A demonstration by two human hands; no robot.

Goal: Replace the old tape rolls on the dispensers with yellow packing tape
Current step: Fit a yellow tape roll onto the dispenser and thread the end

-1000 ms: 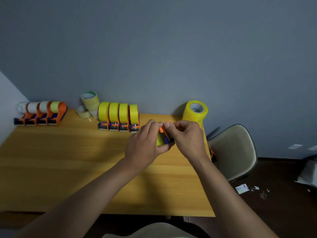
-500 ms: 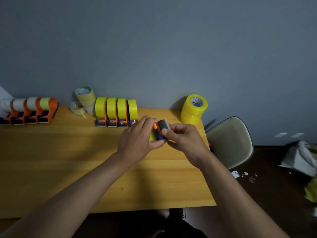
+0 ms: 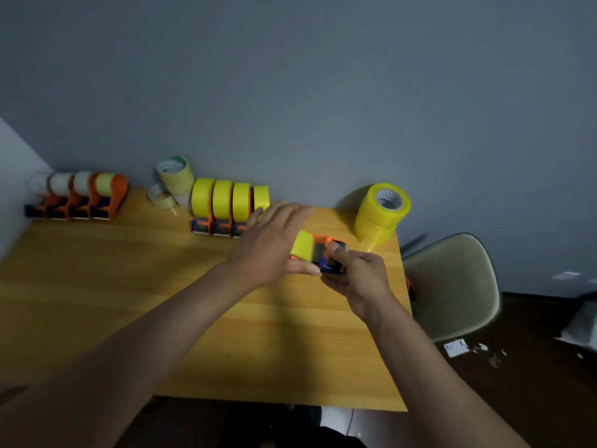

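With the right hand (image 3: 357, 274) gripping the dispenser (image 3: 326, 255) and the left hand (image 3: 274, 244) spread flat on its roll (image 3: 303, 249), the roll could slip off.

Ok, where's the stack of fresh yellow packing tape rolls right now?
In the head view, the stack of yellow tape rolls stands at the wooden table's far right corner by the grey wall, just beyond the right hand.

A plain grey-blue wall (image 3: 323, 92) is rising behind a yellow wooden table (image 3: 97, 286). A beige shell chair (image 3: 452, 286) is standing beside it on dark flooring (image 3: 533, 399), where paper scraps (image 3: 455, 347) are lying.
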